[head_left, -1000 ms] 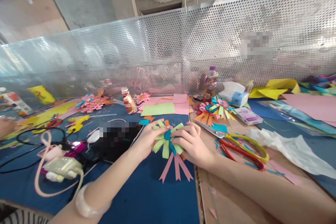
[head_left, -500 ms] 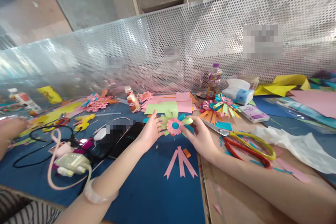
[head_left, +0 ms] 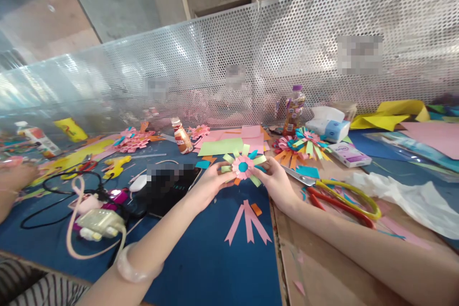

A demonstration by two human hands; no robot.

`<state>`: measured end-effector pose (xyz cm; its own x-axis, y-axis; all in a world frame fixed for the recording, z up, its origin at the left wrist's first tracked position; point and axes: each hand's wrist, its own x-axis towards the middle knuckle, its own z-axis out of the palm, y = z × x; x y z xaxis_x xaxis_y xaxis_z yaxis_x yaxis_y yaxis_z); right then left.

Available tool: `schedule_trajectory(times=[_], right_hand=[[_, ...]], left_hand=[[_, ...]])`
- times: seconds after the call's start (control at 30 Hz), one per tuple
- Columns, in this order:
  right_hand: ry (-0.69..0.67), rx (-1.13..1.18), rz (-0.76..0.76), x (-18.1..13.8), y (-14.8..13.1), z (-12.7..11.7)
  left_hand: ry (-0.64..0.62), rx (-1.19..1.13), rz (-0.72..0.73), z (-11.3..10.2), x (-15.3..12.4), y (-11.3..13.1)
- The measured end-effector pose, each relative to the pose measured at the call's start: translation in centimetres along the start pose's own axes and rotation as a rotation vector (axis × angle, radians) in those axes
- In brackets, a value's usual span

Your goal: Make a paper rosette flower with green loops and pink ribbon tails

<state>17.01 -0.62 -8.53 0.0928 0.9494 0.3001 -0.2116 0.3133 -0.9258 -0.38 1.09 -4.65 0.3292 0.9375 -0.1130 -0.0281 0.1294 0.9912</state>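
Between my hands is a paper flower (head_left: 243,167) with green and blue petals, a pink ring and a blue centre. The fingers of my left hand (head_left: 210,184) are closed on its left petals. On the other side, my right hand (head_left: 276,179) pinches its right edge. Below the flower, a pink paper tail (head_left: 248,224) of three notched strips lies on the blue mat (head_left: 215,258), a small orange paper piece (head_left: 256,209) beside it. Red-and-yellow scissors (head_left: 340,201) rest right of my right hand.
Finished paper flowers (head_left: 308,142) lie at the back right near a tea bottle (head_left: 293,110) and tissues (head_left: 328,126). A small drink bottle (head_left: 181,136) stands behind my left hand. Phones, cables and a plug (head_left: 100,224) are at left. Another person's hand (head_left: 17,174) shows at the far left.
My left hand has gone from spread fingers beside the flower to gripping its petals. The flower has turned and now faces me more fully.
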Motion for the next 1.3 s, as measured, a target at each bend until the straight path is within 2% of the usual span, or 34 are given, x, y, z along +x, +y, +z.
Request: schedule_trajectory(times=[0.73, 1.03, 1.1, 1.17, 1.3], right_hand=[[-0.017, -0.022, 0.025, -0.2, -0.6, 0.2], [-0.01, -0.057, 0.029, -0.3, -0.4, 0.1], [0.023, -0.086, 0.028, -0.1, -0.1, 0.0], [0.071, -0.125, 0.029, 0.0, 0.2, -0.2], [0.119, -0.186, 0.033, 0.4, 0.9, -0.4]], left_hand=[[0.017, 0.109, 0.043, 0.1, -0.3, -0.2], [-0.039, 0.059, -0.018, 0.6, -0.6, 0.3], [0.043, 0.004, -0.043, 0.1, -0.5, 1.0], [0.26, -0.074, -0.038, -1.4, 0.0, 2.4], [0.678, -0.111, 0.022, -7.6, 2.2, 6.2]])
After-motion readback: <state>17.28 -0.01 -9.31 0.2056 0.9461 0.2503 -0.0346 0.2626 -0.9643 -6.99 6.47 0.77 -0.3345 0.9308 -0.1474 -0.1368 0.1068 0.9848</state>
